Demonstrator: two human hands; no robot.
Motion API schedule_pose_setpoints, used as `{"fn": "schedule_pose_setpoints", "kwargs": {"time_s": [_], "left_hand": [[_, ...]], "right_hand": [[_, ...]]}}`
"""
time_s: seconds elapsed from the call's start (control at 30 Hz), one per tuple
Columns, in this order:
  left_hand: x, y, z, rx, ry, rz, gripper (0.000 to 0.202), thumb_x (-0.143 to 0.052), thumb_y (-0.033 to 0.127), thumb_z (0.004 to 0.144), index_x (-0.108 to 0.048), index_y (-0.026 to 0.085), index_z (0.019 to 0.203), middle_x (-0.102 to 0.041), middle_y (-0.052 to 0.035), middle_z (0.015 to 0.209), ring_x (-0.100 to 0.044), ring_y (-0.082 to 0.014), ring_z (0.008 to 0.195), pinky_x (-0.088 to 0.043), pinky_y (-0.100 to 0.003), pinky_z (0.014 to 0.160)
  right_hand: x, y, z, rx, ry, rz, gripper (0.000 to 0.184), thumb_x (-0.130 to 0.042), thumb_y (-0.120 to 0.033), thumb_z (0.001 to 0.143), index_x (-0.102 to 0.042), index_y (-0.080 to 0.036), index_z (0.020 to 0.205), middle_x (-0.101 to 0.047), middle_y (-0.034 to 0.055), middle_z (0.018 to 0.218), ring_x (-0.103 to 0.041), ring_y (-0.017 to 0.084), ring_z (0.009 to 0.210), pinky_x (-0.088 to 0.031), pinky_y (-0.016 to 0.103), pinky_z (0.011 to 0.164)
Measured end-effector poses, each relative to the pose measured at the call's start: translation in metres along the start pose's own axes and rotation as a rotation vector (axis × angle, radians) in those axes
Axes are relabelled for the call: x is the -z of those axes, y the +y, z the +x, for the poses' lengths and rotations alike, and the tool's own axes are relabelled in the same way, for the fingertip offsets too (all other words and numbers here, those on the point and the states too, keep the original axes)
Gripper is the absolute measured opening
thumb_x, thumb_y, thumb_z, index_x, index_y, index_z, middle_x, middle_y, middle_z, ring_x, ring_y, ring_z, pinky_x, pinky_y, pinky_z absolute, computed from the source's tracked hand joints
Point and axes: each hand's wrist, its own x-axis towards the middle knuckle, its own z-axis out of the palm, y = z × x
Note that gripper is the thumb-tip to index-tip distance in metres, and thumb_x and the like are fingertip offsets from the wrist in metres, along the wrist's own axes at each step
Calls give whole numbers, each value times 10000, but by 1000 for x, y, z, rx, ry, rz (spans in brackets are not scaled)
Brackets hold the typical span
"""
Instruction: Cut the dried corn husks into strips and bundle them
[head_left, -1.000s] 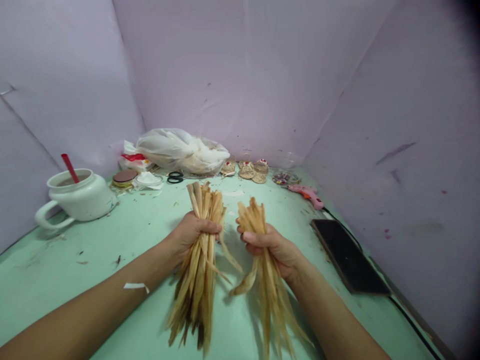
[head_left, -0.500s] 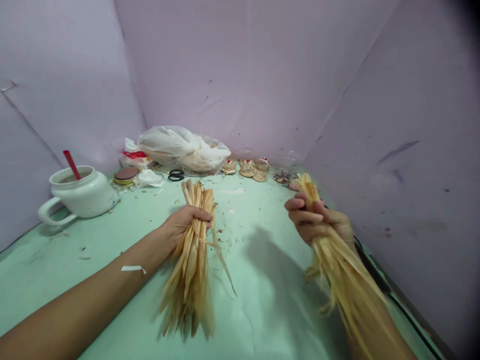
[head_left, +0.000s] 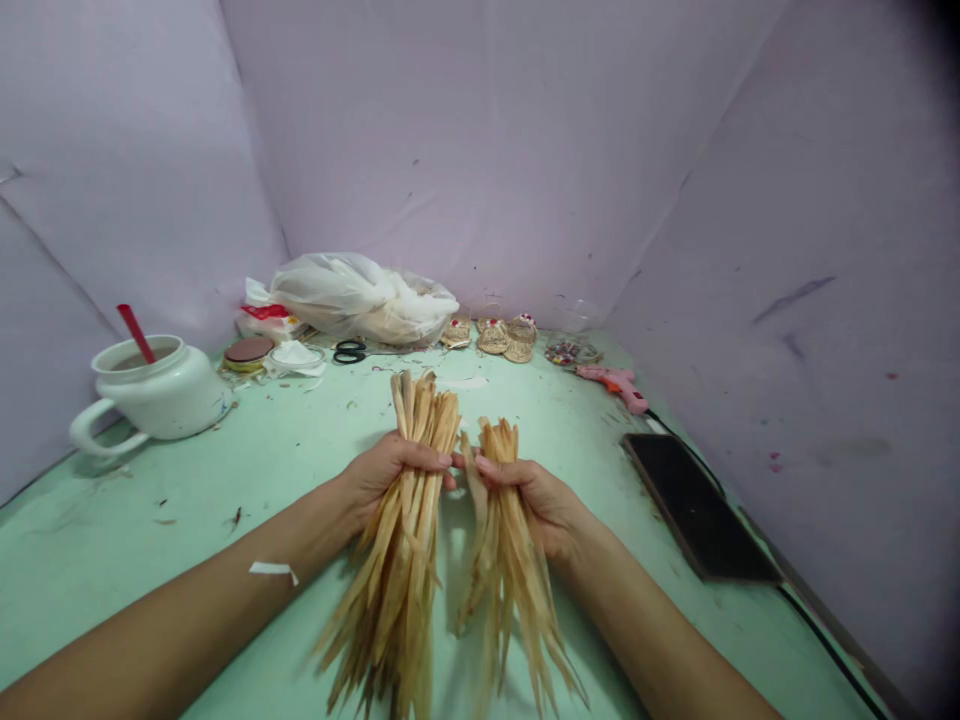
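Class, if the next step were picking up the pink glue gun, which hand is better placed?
The right hand, probably: the pink glue gun lies beyond it to the right, farther from the left hand. It would likely have to put down its strip bundle first.

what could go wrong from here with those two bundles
The thick bundle of tan, flat strips in the left hand is close beside the thinner tan bundle in the right hand, so their fanned lower ends might tangle. A tan strip standing apart at the thinner bundle's inner edge could slip out. The open, round white pot beyond the left arm could be knocked by a wide sweep.
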Motion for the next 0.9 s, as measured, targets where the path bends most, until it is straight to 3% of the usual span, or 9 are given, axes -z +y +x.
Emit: {"fn": "schedule_pose_setpoints", "kwargs": {"time_s": [0.13,0.23,0.3,0.43,0.53,0.63,0.73,0.9], "left_hand": [[6,0,2,61,-57,-19,159,-574,51,647,-675,33,768,-664,-96,548,-605,-149,435,-505,-220,423],[6,-3,5,45,-68,-17,180,-557,35,636,-672,36,774,-664,-96,539,-611,-156,440,-515,-232,442],[7,-4,6,50,-87,-22,215,-545,33,636,-670,31,811,-671,-100,558,-621,-164,459,-524,-246,458],[10,-2,9,47,-87,-61,222,-541,29,632,-665,12,815,-702,-135,664,-657,-178,559,-544,-253,549],[10,-2,9,46,-20,-41,269,-544,31,624,-661,2,865,-706,-136,677,-649,-175,540,-536,-252,530],[6,-4,7,19,-28,-16,303,-547,26,607,-662,11,887,-705,-129,679,-642,-180,527,-534,-267,528],[2,-6,5,-3,-97,-20,324,-532,17,578,-663,-4,873,-700,-146,683,-654,-202,575,-537,-285,568],[-3,-4,1,-14,-37,13,313,-531,1,577,-652,7,866,-698,-143,654,-644,-205,524,-531,-296,523]], "right_hand": [[-2,1,3,-51,-15,75,70,-603,-119,701,-581,-109,766,-669,48,666,-653,144,616,-532,246,646],[-3,5,6,-41,83,39,112,-593,-63,662,-598,-100,768,-629,23,577,-590,106,465,-482,174,456],[-3,4,7,48,181,28,144,-578,-11,613,-596,-109,717,-606,5,555,-564,89,439,-461,154,423],[-3,-1,3,246,330,2,195,-575,44,512,-528,-138,565,-616,9,627,-610,106,581,-512,185,548],[-5,0,1,300,372,-139,205,-674,-30,500,-516,-136,576,-619,10,641,-527,63,489,-354,125,352],[-9,7,2,356,371,-324,282,-753,-150,488,-484,-153,573,-549,-31,512,-434,49,421,-222,136,319],[-13,15,3,433,422,-506,275,-747,-192,489,-483,-163,560,-533,-36,483,-462,78,444,-264,174,366],[-13,14,3,459,529,-580,243,-711,-172,482,-479,-179,554,-542,-29,516,-464,98,455,-314,209,387]]}}
